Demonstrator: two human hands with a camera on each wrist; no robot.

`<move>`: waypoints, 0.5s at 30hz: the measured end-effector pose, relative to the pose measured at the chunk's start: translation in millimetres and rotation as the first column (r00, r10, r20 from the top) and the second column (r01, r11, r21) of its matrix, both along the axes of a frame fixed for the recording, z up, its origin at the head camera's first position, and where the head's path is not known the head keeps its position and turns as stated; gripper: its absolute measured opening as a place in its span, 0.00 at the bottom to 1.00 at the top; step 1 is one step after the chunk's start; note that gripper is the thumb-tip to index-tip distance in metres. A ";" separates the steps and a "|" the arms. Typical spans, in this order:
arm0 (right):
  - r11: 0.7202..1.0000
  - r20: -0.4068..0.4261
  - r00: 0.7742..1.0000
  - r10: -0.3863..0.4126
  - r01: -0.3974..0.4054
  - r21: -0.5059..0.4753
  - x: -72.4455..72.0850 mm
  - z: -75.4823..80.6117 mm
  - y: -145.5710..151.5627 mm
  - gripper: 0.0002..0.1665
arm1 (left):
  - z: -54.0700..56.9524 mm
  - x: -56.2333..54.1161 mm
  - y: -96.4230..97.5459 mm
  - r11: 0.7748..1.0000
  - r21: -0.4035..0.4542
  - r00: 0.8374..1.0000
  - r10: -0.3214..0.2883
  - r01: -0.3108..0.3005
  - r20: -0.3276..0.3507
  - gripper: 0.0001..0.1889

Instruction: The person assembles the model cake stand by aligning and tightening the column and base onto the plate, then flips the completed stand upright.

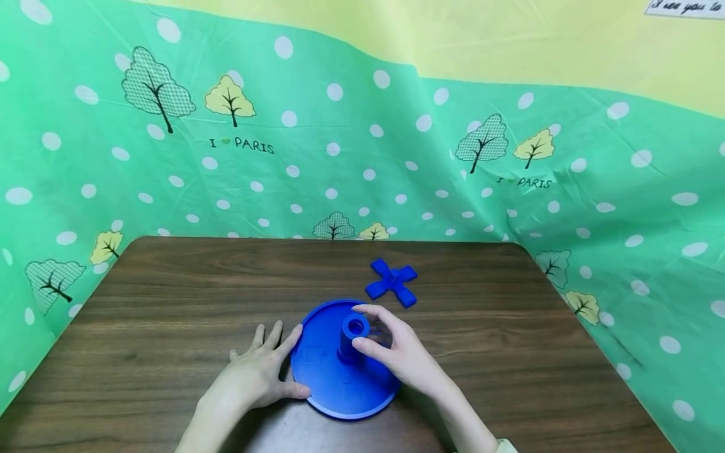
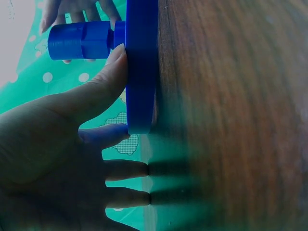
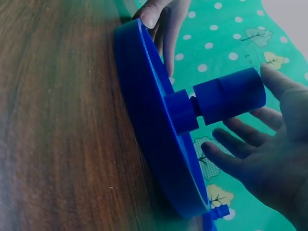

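Observation:
A round blue plastic base with a raised rim [image 1: 328, 396] lies on the table. From it rises a short post [image 3: 181, 111], and a blue hollow cylinder [image 1: 355, 327] sits on top, a narrow neck showing between the two. My left hand [image 1: 255, 374] rests at the base's left side, with thumb and index finger touching the rim and the other fingers spread straight onto the table. Around the cylinder my right hand [image 1: 404, 352] is loosely curved. Its thumb tip is right at the cylinder's top edge, while the other fingers stand apart from the side in the right wrist view.
A flat blue four-armed cross piece [image 1: 393, 282] lies behind the base, slightly right. The brown wood-grain table [image 1: 198, 283] runs back to a green dotted cloth [image 1: 340, 163] that hangs behind it and along both sides.

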State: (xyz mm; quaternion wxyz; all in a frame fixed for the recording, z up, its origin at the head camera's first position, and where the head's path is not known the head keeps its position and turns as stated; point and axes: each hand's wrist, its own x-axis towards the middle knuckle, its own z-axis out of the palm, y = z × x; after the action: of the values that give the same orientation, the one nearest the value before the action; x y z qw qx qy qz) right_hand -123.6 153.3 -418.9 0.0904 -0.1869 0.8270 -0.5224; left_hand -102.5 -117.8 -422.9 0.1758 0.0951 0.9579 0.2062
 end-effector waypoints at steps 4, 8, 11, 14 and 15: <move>0.999 -0.001 0.999 0.050 -0.050 -0.021 -0.8 1.0 2.6 0.30 | -0.6 -0.1 0.1 1.000 0.001 1.000 0.003 -0.003 -0.003 0.59; 0.996 0.038 0.996 0.085 -0.084 -0.006 -0.6 2.2 3.1 0.29 | -0.9 0.8 -0.5 1.000 0.007 1.000 0.004 -0.004 -0.009 0.59; 0.997 0.053 0.995 0.081 -0.082 0.009 -0.1 1.9 2.0 0.27 | -0.8 0.9 -0.6 1.000 0.010 1.000 0.003 -0.003 -0.005 0.59; 0.999 0.033 0.998 0.049 -0.050 0.013 0.2 0.6 0.1 0.27 | -0.7 0.7 -0.8 1.000 0.009 1.000 0.003 -0.003 -0.002 0.59; 0.999 0.023 0.999 0.033 -0.033 0.015 0.4 0.0 -0.5 0.27 | -0.7 0.7 -1.0 1.000 0.008 1.000 0.003 -0.003 -0.002 0.59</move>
State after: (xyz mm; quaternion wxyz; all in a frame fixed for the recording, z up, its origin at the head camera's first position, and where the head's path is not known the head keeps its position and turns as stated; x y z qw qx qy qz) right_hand -123.3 152.8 -418.9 0.1098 -0.1941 0.8267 -0.5165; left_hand -101.7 -118.8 -423.6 0.1739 0.0945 0.9574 0.2103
